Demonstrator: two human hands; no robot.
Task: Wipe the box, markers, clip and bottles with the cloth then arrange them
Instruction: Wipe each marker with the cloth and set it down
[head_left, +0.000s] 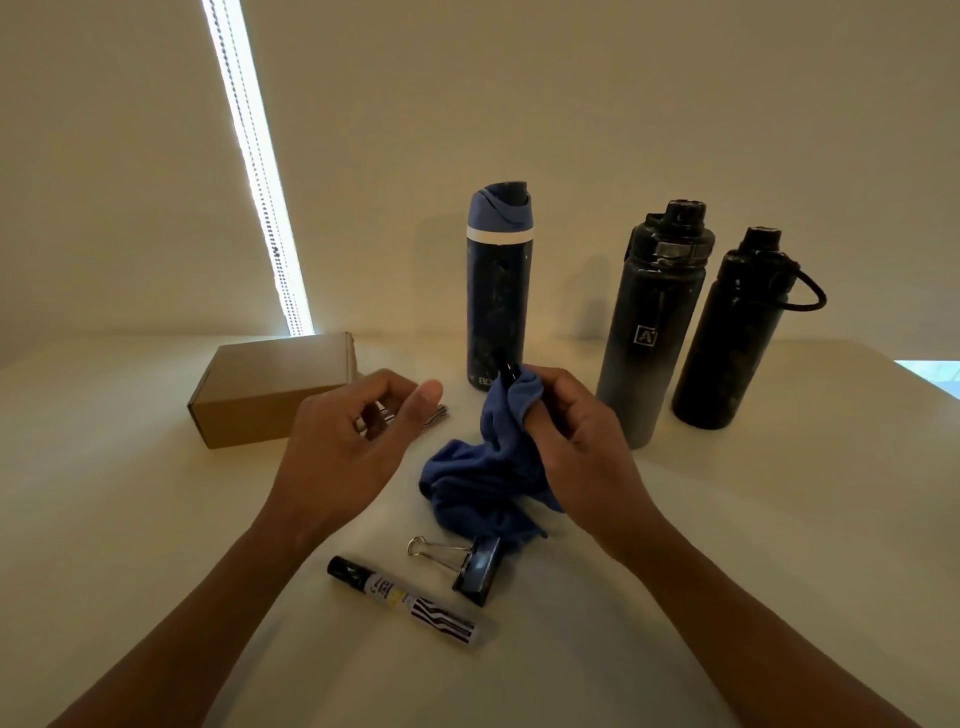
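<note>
A black marker is sticking up out of the blue cloth, which the right hand is gripping around it above the bench. The left hand is hovering just beside, fingers relaxed, holding nothing.

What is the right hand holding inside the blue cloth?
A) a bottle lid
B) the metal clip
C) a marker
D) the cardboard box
C: the right hand grips the blue cloth wrapped round a marker, whose black end pokes out on top; the clip lies on the table.
</note>
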